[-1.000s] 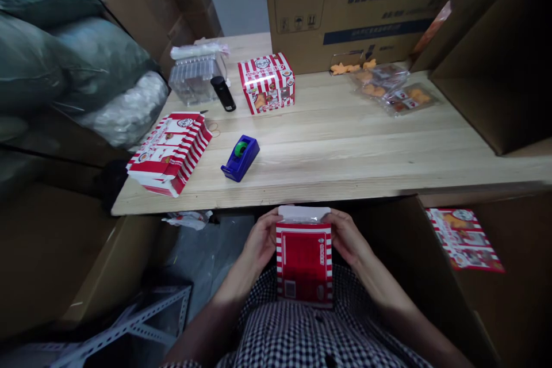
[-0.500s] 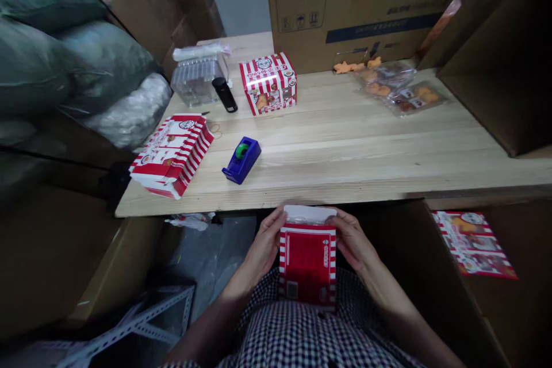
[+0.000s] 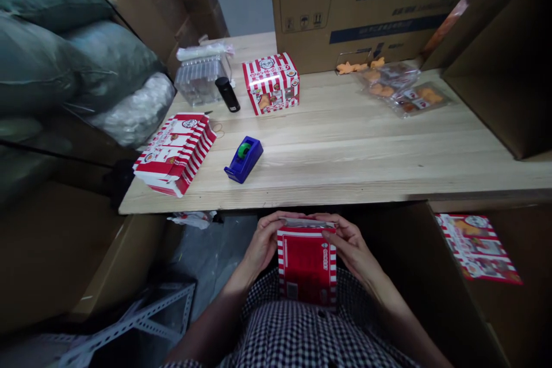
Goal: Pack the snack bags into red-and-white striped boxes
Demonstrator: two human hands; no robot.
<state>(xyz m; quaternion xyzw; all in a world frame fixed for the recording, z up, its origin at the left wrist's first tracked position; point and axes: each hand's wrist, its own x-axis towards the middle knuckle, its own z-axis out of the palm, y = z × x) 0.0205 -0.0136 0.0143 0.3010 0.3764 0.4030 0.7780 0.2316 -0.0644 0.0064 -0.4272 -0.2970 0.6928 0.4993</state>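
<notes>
A red and white striped cardboard box (image 3: 307,267) is held upright against my lap, below the table's front edge. My left hand (image 3: 264,241) grips its upper left corner, with the fingers behind the top flap. At the upper right corner, my right hand (image 3: 348,238) has its thumb on the front face and its fingers along the folded flap. The top flap leans inward over the opening, and the inside of the box is hidden.
On the wooden table (image 3: 328,155) are a blue tape dispenser (image 3: 244,159), flattened striped boxes (image 3: 175,152), a standing striped box (image 3: 271,84), a black cylinder (image 3: 227,95), clear plastic trays (image 3: 200,77) and bagged orange pieces (image 3: 420,98). Another printed carton (image 3: 478,247) lies low right.
The white top flap, which stood up before, is now bent down over the box opening. My hands have moved in around the top edge, with the fingers closer together.
</notes>
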